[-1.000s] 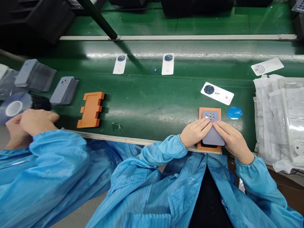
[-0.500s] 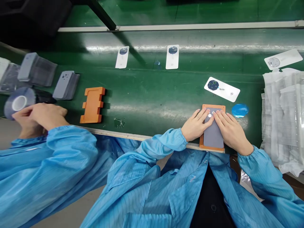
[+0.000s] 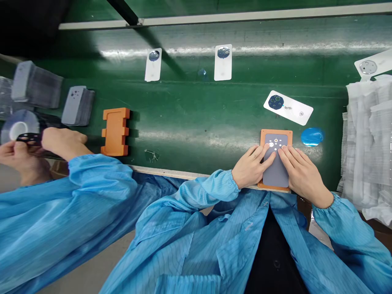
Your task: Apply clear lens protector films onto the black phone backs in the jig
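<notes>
In front of me a grey phone back panel (image 3: 275, 169) with several small holes near its top lies in an orange tray-like fixture (image 3: 263, 138) at the bench's front edge. My left hand (image 3: 249, 166) rests on the panel's left side, fingers stretched out. My right hand (image 3: 301, 173) lies flat over the right side, its fingertips on the panel below the holes. Neither hand grips anything. Beyond the fixture is a white phone-shaped card (image 3: 292, 112) with a dark camera patch. A blue round film (image 3: 312, 136) lies to the right.
At left, a co-worker's hands (image 3: 63, 143) handle a dark piece by a tape roll (image 3: 20, 126). Another orange fixture (image 3: 115, 132) and stacked grey panels (image 3: 76, 107) stand near them. White cards (image 3: 223, 69) lie farther back. Piled translucent sleeves (image 3: 369, 151) fill the right side.
Both my hands have slid slightly down the panel, so the holes near its top show more. The co-worker's hands have moved apart, and a dark piece shows between them. The view has shifted a little.
</notes>
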### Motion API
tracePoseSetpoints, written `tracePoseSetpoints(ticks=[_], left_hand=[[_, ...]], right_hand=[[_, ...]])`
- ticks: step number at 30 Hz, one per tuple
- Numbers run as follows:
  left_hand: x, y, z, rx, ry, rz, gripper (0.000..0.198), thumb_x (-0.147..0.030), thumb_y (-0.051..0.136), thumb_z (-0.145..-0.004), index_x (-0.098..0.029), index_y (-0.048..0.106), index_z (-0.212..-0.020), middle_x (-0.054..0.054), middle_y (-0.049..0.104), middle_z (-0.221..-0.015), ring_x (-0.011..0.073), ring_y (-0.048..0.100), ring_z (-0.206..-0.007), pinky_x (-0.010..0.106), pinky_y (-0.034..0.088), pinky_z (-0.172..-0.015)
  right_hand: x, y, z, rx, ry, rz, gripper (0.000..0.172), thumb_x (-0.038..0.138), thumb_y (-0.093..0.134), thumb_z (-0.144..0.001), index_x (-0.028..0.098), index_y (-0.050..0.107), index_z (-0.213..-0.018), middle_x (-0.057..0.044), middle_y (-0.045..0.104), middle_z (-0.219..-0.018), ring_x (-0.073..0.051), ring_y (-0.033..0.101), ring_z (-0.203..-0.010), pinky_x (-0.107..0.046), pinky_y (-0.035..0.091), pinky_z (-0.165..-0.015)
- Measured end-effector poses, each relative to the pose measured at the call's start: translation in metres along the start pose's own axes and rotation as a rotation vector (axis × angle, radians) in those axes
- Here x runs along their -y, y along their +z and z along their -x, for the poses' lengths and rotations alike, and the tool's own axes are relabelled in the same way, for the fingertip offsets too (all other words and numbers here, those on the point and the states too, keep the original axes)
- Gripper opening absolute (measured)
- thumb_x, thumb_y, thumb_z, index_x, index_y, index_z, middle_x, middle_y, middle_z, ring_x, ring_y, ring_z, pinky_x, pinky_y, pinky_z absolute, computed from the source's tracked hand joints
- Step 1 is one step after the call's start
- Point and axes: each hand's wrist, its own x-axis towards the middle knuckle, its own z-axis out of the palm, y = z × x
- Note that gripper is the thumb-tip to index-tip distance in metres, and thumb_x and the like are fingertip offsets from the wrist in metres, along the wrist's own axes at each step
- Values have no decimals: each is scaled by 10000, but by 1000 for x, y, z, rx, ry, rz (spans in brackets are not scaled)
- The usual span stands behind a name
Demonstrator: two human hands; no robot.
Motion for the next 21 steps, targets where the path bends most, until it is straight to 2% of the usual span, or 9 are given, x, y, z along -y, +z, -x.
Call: tracePoseSetpoints(ticks=[3,8,10,12,14,16,18,20,21], left_hand=[[-1,0,1,-11,23,-21,543,-204,513,-994,-72,516,-1520,309,508,-1568,380,594,-1353,539,471,-1150],[6,-8,-2,50,22,57,594,-240,602,-947,-50,543,-1506,296,508,-1570,414,571,-1356,584,456,-1173],[15,-10,-2,77,8,148,615,-231,645,-928,-85,546,-1517,261,501,-1595,423,516,-1416,614,434,-1200],[26,-9,-3,72,-21,307,674,-228,707,-904,-142,525,-1547,210,481,-1635,423,410,-1515,635,398,-1242],[33,-6,-7,-39,-135,524,759,-261,780,-881,-177,488,-1576,184,459,-1660,404,329,-1580,629,357,-1284],[30,-4,-14,-252,-314,798,783,-321,825,-872,-185,486,-1565,188,494,-1631,369,398,-1559,580,395,-1277],[16,-5,-25,-433,-426,1109,669,-387,832,-882,-188,570,-1464,172,631,-1486,315,592,-1409,492,508,-1193],[-5,-10,-37,-534,-430,1344,447,-434,808,-911,-178,685,-1256,127,755,-1236,245,740,-1156,387,603,-1042],[-16,-14,-43,-572,-404,1386,355,-440,797,-924,-172,720,-1144,102,780,-1115,215,765,-1041,350,622,-973]], right_hand=[[0,2,1,-4,7,-11,731,81,470,-934,29,335,-1651,-240,496,-1621,-380,486,-1514,-560,435,-1239],[-4,9,-1,-6,28,-25,699,75,487,-916,27,419,-1610,-235,498,-1621,-376,477,-1522,-569,426,-1249],[-8,11,0,-40,17,-53,649,62,480,-927,46,489,-1575,-221,529,-1600,-365,514,-1496,-569,451,-1235],[-12,12,3,-118,0,-140,586,55,461,-955,128,585,-1523,-174,610,-1536,-330,570,-1454,-552,497,-1208],[-14,11,5,-253,44,-350,492,96,474,-1003,215,684,-1431,-122,687,-1451,-303,620,-1408,-530,531,-1188],[-15,10,7,-448,172,-647,403,177,515,-1038,249,722,-1376,-100,735,-1376,-301,688,-1319,-522,584,-1133],[-15,13,7,-625,303,-919,381,247,505,-1070,281,690,-1401,-81,764,-1315,-282,761,-1181,-513,651,-1019],[-16,18,7,-717,385,-1173,365,273,455,-1096,327,680,-1378,-41,787,-1254,-242,793,-1070,-482,686,-916],[-16,20,6,-733,418,-1317,343,283,451,-1099,344,698,-1330,-17,796,-1226,-219,793,-1050,-456,689,-902]])
